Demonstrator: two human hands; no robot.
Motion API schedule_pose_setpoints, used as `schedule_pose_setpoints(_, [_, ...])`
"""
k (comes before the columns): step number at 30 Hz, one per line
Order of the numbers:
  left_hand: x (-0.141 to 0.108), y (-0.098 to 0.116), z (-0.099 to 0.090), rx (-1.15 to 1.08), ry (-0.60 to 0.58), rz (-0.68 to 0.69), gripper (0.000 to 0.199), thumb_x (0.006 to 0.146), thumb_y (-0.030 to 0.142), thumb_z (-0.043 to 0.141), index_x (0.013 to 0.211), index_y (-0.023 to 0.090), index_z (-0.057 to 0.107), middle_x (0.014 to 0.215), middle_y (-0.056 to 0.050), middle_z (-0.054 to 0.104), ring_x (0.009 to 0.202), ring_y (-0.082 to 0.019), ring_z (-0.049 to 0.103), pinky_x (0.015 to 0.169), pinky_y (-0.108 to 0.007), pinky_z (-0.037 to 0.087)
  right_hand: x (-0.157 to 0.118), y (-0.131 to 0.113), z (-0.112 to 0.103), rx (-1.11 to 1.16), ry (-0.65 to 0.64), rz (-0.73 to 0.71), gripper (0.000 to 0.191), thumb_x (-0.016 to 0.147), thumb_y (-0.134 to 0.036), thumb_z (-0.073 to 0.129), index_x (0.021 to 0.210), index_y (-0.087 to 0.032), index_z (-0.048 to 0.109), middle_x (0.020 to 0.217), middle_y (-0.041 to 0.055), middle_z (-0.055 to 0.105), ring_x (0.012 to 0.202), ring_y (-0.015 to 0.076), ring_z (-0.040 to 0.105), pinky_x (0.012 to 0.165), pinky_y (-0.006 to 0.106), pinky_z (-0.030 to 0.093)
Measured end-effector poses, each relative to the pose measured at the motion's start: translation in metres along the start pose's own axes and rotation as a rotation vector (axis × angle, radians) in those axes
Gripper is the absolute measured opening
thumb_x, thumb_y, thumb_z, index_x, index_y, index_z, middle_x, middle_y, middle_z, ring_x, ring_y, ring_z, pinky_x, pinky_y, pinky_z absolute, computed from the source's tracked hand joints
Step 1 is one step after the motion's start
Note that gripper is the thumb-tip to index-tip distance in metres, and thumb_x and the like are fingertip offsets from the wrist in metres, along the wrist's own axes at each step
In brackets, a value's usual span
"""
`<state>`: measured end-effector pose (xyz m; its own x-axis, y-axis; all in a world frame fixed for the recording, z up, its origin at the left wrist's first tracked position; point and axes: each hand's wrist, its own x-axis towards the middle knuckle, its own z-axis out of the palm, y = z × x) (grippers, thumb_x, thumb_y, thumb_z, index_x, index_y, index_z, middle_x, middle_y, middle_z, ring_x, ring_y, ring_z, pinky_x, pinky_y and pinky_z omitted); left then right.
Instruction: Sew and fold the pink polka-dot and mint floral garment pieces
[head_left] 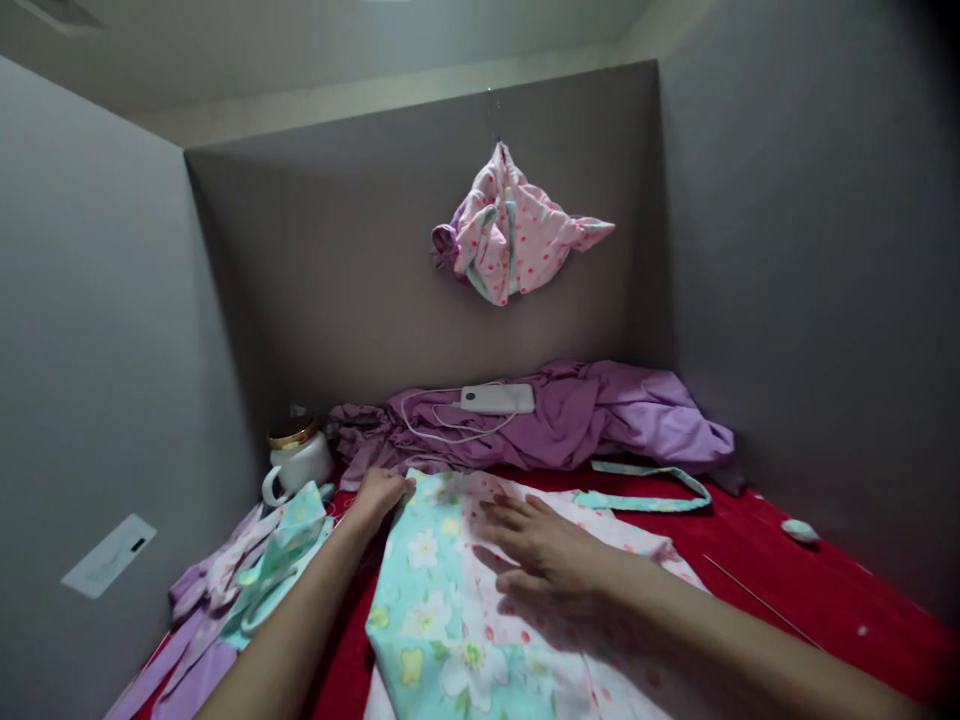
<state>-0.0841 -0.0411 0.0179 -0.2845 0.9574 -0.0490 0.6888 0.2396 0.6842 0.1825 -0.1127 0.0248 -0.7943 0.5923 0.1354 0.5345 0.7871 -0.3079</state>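
Observation:
A piece of fabric [424,590], part turquoise with white flowers and part pink with red dots, lies spread in front of me. My left hand [381,492] pinches its upper left corner, fingers closed on the edge. Over the pink part, my right hand [544,550] rests flat with its fingers spread. A narrow turquoise floral strip [645,503] lies bent in a loop beyond the fabric's right side.
A red cloth [757,560] covers the surface, with a thin metal rod [761,600] at right. Purple cloth [585,415] at the back carries a white device [495,399] with a cable. A white mug [300,465] and fabric scraps [281,560] are left. Pink dotted cloth [536,235] hangs above.

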Motion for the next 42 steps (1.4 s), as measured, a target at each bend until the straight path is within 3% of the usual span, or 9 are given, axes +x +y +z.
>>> schedule_pose_setpoints(5, [-0.026, 0.021, -0.002, 0.151, 0.139, 0.229, 0.017, 0.084, 0.029, 0.056, 0.089, 0.014, 0.062, 0.087, -0.002, 0.062, 0.079, -0.016, 0.058, 0.072, -0.033, 0.047, 0.001, -0.004, 0.012, 0.080, -0.019, 0.027, 0.053, 0.084, -0.050, 0.051, 0.131, -0.026, 0.048, 0.144, 0.0136, 0.036, 0.132, 0.0389, 0.026, 0.097, 0.069, 0.017])
schedule_pose_setpoints(8, [-0.064, 0.034, -0.002, 0.243, 0.241, 0.420, 0.012, 0.081, 0.020, 0.051, 0.085, 0.017, 0.063, 0.088, -0.003, 0.061, 0.087, -0.019, 0.055, 0.079, -0.033, 0.039, 0.002, -0.003, 0.009, 0.253, 0.120, 0.070, 0.031, 0.079, -0.030, 0.057, 0.106, -0.020, 0.066, 0.124, 0.0141, 0.057, 0.118, 0.0336, 0.046, 0.097, 0.055, 0.030])
schedule_pose_setpoints(11, [-0.106, 0.041, 0.007, 0.351, 0.254, 0.588, 0.014, 0.079, 0.015, 0.048, 0.078, 0.019, 0.062, 0.084, -0.005, 0.059, 0.088, -0.021, 0.052, 0.081, -0.035, 0.034, 0.007, 0.005, 0.003, 0.580, 0.359, 0.319, 0.015, 0.072, -0.016, 0.053, 0.075, -0.015, 0.067, 0.085, 0.0089, 0.069, 0.086, 0.0226, 0.062, 0.082, 0.036, 0.045])
schedule_pose_setpoints(16, [-0.148, 0.034, 0.027, 0.577, 0.216, 0.796, 0.014, 0.077, 0.011, 0.049, 0.070, 0.019, 0.058, 0.077, -0.005, 0.058, 0.076, -0.022, 0.049, 0.073, -0.035, 0.033, 0.009, 0.019, 0.000, 0.790, 0.459, 0.542, 0.019, 0.073, -0.017, 0.045, 0.082, -0.012, 0.061, 0.064, 0.0049, 0.065, 0.051, 0.0144, 0.059, 0.046, 0.023, 0.043])
schedule_pose_setpoints(25, [-0.157, 0.033, 0.043, 0.513, -0.006, 0.716, 0.020, 0.086, 0.022, 0.044, 0.075, 0.020, 0.060, 0.077, -0.005, 0.060, 0.071, -0.019, 0.056, 0.062, -0.030, 0.037, -0.002, 0.028, -0.004, 0.657, 0.582, 0.459, 0.020, 0.071, -0.019, 0.050, 0.083, -0.014, 0.066, 0.082, 0.0065, 0.069, 0.077, 0.0186, 0.063, 0.068, 0.027, 0.047])
schedule_pose_setpoints(29, [-0.156, 0.045, 0.015, 0.272, -0.191, 0.803, 0.019, 0.085, 0.023, 0.044, 0.088, 0.022, 0.062, 0.087, -0.005, 0.062, 0.079, -0.017, 0.059, 0.069, -0.028, 0.043, -0.009, 0.012, -0.013, 0.584, 0.513, 0.323, 0.022, 0.072, -0.016, 0.048, 0.083, -0.016, 0.067, 0.084, 0.0042, 0.070, 0.079, 0.0186, 0.062, 0.074, 0.029, 0.046])
schedule_pose_setpoints(35, [-0.143, 0.026, -0.048, 0.318, -0.127, 0.641, 0.030, 0.075, 0.017, 0.048, 0.103, 0.023, 0.059, 0.106, -0.006, 0.060, 0.100, -0.021, 0.055, 0.087, -0.033, 0.041, -0.013, -0.020, -0.016, 0.278, 0.325, 0.080, 0.029, 0.070, -0.016, 0.056, 0.097, -0.017, 0.065, 0.098, 0.0079, 0.066, 0.087, 0.0206, 0.060, 0.075, 0.029, 0.045])
schedule_pose_setpoints(39, [-0.141, -0.006, -0.042, 0.436, -0.109, 0.429, 0.034, 0.070, 0.011, 0.045, 0.101, 0.019, 0.058, 0.098, -0.007, 0.058, 0.093, -0.022, 0.055, 0.079, -0.033, 0.041, 0.001, -0.034, 0.001, 0.006, 0.188, 0.038, 0.033, 0.064, -0.015, 0.062, 0.097, -0.017, 0.065, 0.096, 0.0087, 0.063, 0.088, 0.0227, 0.056, 0.075, 0.031, 0.042])
schedule_pose_setpoints(42, [-0.140, -0.018, -0.031, 0.411, -0.070, 0.414, 0.022, 0.072, 0.009, 0.042, 0.087, 0.018, 0.055, 0.087, -0.005, 0.056, 0.083, -0.019, 0.053, 0.071, -0.029, 0.039, 0.009, -0.038, 0.012, -0.176, 0.086, 0.072, 0.024, 0.071, -0.010, 0.055, 0.092, -0.016, 0.065, 0.089, 0.0084, 0.063, 0.080, 0.0206, 0.056, 0.069, 0.029, 0.040])
